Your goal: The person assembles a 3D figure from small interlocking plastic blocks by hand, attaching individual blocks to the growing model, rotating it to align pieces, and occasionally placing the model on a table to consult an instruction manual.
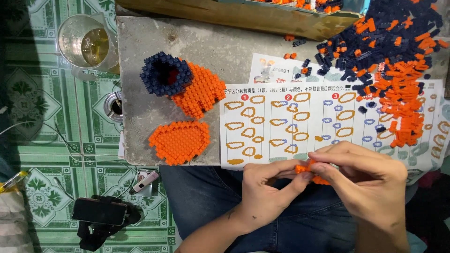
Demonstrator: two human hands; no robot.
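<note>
My left hand [269, 187] and my right hand [365, 175] meet over my lap, both pinching a small orange brick cluster [307, 167] between fingertips. Most of the cluster is hidden by my fingers. Just beyond the hands lies a printed instruction sheet [300, 126] with orange and blue outlines. On the grey slab [140, 93] to the left sit a flat orange brick plate [179, 142] and a built piece with a navy ring [165, 74] joined to an orange body [199, 91].
A heap of loose orange and navy bricks [389, 61] covers the slab's right side. A glass of pale liquid [89, 44] stands on the green tiled floor at left. A phone on a stand [99, 212] and a lighter [145, 182] lie near my knee.
</note>
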